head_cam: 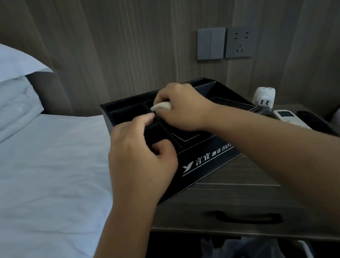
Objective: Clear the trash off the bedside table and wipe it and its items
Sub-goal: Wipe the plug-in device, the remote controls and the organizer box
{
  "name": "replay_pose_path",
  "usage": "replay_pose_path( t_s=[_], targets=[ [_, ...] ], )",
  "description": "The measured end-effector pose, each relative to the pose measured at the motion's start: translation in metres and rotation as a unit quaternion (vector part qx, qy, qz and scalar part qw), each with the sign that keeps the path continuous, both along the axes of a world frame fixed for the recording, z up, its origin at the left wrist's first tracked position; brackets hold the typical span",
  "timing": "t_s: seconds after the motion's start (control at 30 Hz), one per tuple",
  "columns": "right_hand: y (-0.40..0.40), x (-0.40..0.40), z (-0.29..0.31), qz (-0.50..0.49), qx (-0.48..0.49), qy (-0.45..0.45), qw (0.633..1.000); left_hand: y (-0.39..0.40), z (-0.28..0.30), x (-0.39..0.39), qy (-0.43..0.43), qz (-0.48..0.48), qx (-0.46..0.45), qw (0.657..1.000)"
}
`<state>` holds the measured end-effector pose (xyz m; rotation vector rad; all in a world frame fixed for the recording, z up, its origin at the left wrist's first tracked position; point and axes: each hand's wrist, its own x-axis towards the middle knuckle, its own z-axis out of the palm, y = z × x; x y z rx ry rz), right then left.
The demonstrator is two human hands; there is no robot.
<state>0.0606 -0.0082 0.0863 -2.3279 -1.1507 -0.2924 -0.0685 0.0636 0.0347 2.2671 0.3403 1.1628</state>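
Right hand, fingers pinched on a white wipe, works a rear compartment of the black tray on the table w/ left hand curled over a divider: keep tray braced, push wipe into corners.

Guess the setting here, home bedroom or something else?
Most likely a hotel room. The black organizer tray on the bedside table carries printed hotel branding, the bed has plain white linen, and a switch and socket panel sits in the wood-look wall.
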Motion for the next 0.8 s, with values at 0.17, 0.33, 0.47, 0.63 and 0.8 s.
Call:
replay_pose_path(
  t_s=[0.17, 0.33, 0.47, 0.63, 0.8],
  targets=[
    [-0.014, -0.006, 0.011, 0.038, -0.068, 0.065, 0.995, 0.000, -0.001, 0.003, -0.002, 0.015, -0.001, 1.000],
    [-0.039, -0.023, 0.025, 0.044, -0.080, 0.089, 0.992, 0.000, -0.002, 0.003, -0.013, 0.012, -0.006, 1.000],
    [-0.035, -0.032, 0.019, -0.006, 0.025, 0.066, 0.998, 0.001, -0.003, 0.004, -0.008, 0.008, -0.006, 1.000],
    [-0.050, -0.042, -0.013, -0.016, 0.086, -0.059, 0.994, 0.003, -0.003, 0.001, -0.004, -0.012, -0.015, 1.000],
    [-0.080, 0.009, 0.004, -0.117, -0.016, -0.055, 0.991, 0.002, -0.002, 0.000, -0.003, -0.021, -0.028, 0.999]
  ],
)
